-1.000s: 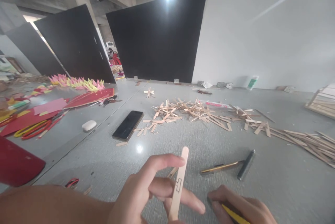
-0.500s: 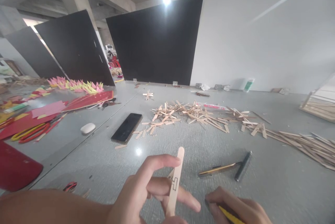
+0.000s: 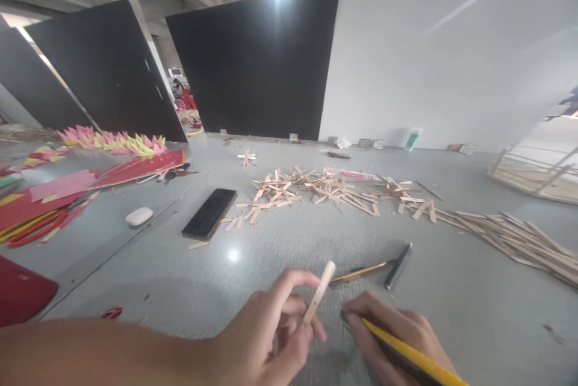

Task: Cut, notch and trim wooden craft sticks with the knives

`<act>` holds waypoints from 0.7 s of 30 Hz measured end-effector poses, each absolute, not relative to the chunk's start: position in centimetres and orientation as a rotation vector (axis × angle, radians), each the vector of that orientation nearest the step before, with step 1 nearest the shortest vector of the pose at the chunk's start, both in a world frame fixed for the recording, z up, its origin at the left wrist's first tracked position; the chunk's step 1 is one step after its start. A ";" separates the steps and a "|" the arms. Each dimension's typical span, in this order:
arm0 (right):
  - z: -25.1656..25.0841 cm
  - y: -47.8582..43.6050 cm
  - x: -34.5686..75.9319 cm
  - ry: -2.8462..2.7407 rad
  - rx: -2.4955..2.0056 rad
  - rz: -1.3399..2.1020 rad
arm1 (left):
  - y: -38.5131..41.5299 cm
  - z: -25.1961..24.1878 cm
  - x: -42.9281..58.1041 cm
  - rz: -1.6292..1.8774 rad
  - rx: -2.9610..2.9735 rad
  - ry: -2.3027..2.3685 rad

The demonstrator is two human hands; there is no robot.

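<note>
My left hand [image 3: 289, 326] is closed in a pinch on a wooden craft stick [image 3: 320, 292], held tilted above the table. Small dark line markings show on the stick's face. To its right, my right hand [image 3: 392, 332] grips a slim yellow-and-black tool [image 3: 406, 356] the way one holds a pen. Its dark tip points toward the left hand, apart from the stick; its exact kind is unclear. Just beyond the hands lie a yellow-and-black pencil [image 3: 361, 271] and a dark metallic pen-like tool [image 3: 398, 267].
Loose craft sticks [image 3: 316, 187] lie in a heap mid-table, and long thin wood strips [image 3: 510, 238] lie at right. A phone [image 3: 210, 213], a white case [image 3: 139, 216], red paper [image 3: 139, 168] and scissors [image 3: 112, 313] are on the left. Black and white panels [image 3: 253, 73] stand behind.
My left hand has shifted right with the craft stick, which is now turned more edge-on. The right hand has risen slightly, showing more of the yellow-and-black tool. The camera view has turned slightly right.
</note>
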State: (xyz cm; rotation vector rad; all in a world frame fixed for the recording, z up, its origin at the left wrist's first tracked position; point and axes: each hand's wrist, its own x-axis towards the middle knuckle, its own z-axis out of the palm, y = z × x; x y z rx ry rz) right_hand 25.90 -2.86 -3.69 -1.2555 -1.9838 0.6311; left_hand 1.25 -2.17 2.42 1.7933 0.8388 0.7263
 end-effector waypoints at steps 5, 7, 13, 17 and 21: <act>-2.9 -2.9 25.8 -1.854 -1.351 0.623 | -1.9 0.4 2.2 0.452 1.589 0.904; -2.4 -2.9 25.5 -1.796 -1.407 0.606 | -1.9 -0.1 2.2 0.457 1.550 0.939; -0.7 -2.8 25.3 -1.754 -1.505 0.564 | -1.5 0.8 2.0 0.217 1.551 0.882; -0.6 -2.7 25.3 -1.748 -1.492 0.587 | -1.1 1.8 1.6 0.129 1.633 0.872; -0.5 -2.7 25.1 -1.767 -1.468 0.646 | -0.1 2.0 1.0 0.113 1.832 0.829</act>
